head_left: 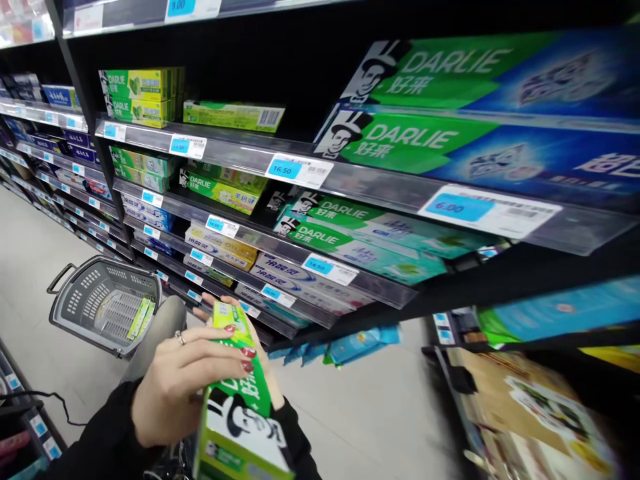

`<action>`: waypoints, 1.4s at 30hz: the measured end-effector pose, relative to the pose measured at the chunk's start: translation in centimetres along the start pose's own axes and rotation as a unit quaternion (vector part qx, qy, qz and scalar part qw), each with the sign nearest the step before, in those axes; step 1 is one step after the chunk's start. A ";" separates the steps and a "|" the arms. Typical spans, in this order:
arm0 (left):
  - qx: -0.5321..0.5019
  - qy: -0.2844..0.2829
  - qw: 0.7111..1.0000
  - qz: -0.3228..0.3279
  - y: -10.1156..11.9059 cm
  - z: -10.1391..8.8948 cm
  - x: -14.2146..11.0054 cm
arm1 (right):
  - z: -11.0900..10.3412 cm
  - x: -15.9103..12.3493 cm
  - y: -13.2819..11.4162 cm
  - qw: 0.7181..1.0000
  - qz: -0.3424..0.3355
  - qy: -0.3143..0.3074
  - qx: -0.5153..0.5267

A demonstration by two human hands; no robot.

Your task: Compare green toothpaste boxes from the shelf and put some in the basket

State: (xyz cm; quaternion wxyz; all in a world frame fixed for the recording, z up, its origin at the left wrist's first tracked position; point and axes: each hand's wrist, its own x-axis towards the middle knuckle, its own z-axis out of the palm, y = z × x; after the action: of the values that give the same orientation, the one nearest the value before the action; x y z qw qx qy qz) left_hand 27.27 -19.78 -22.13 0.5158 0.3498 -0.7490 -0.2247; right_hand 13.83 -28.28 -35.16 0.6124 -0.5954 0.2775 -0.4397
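Observation:
A green and yellow-green DARLIE toothpaste box [260,380] is held low in front of me, its white end with the top-hat logo toward me. My left hand [193,373], with a ring and red nails, lies over the box with its fingers bent across the upper face. From the right, my right hand [265,347] supports the box along its far side and underneath. Its fingertips poke out past the far end, and the rest is mostly hidden. On the floor to the left stands a grey shopping basket [67,313] with slim green boxes [141,319] inside.
Shelves of toothpaste boxes [390,140] run along the front, with price tags [299,171] on their clear edges. Blue packets [363,343] hang low. A brown printed carton [540,407] is at lower right, and another shelf edge [37,423] at lower left.

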 end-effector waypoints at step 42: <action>-0.502 0.305 0.760 -0.277 -8.6 -4.2 -5.1 | 0.0 -3.8 -8.7 0.874 -0.387 -0.055 -0.290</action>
State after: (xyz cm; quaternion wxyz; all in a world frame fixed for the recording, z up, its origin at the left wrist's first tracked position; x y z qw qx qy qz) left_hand 34.84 -21.42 -29.73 0.7343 0.2827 -0.2023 -0.5831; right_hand 10.22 -24.13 -27.44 0.2081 -0.8293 0.1056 -0.5077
